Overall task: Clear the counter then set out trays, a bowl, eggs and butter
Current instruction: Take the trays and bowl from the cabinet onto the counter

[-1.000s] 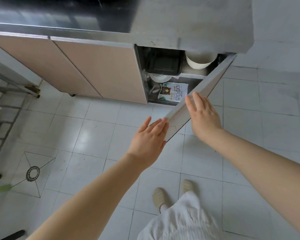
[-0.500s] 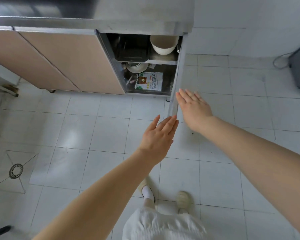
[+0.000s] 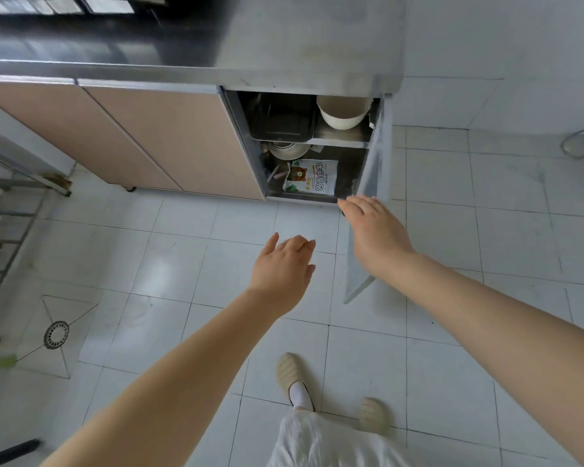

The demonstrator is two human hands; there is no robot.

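Note:
An open cabinet (image 3: 317, 143) sits under the steel counter (image 3: 284, 38). On its upper shelf a black baking tray (image 3: 280, 119) lies next to a cream bowl (image 3: 343, 111). The lower shelf holds a white bag with a bear picture (image 3: 312, 176) and a metal bowl (image 3: 285, 150). The cabinet door (image 3: 373, 183) stands swung out to the right. My right hand (image 3: 375, 227) rests flat against the door's inner face, fingers spread. My left hand (image 3: 284, 267) hovers in front of the cabinet, holding nothing, fingers loosely apart.
Two closed tan cabinet doors (image 3: 142, 136) run to the left. The floor is white tile, with a round drain (image 3: 56, 334) at the lower left and a metal rack (image 3: 4, 230) at the far left. My feet in beige slippers (image 3: 289, 374) stand below.
The cabinet door has swung further open to the right under my right hand. My left hand has come off the door edge and now hovers free.

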